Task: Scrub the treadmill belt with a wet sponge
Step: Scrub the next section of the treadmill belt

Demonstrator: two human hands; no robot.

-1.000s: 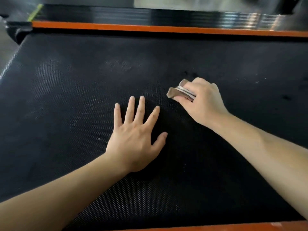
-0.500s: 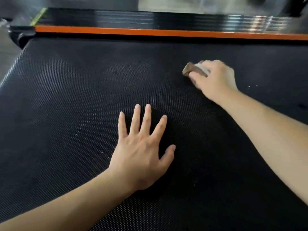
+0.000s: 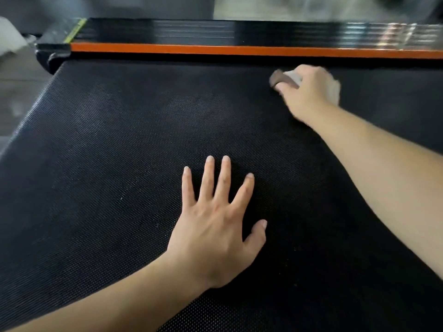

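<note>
My left hand [image 3: 215,226] lies flat on the black textured treadmill belt [image 3: 107,164], fingers spread and straight, well short of the orange rail [image 3: 191,48]. Further right, near that rail, my right hand [image 3: 309,92] curls around the sponge [image 3: 281,79] and presses it to the belt. I judge the sponge soft, light and squashy, best gripped across its top. Blur and my fingers hide most of it, and I cannot see whether it is wet.

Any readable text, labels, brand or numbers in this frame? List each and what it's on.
None readable.
The belt, orange strip, black rail and the sponge in the right hand show no print.
The rail's right end is blurred glare.
</note>
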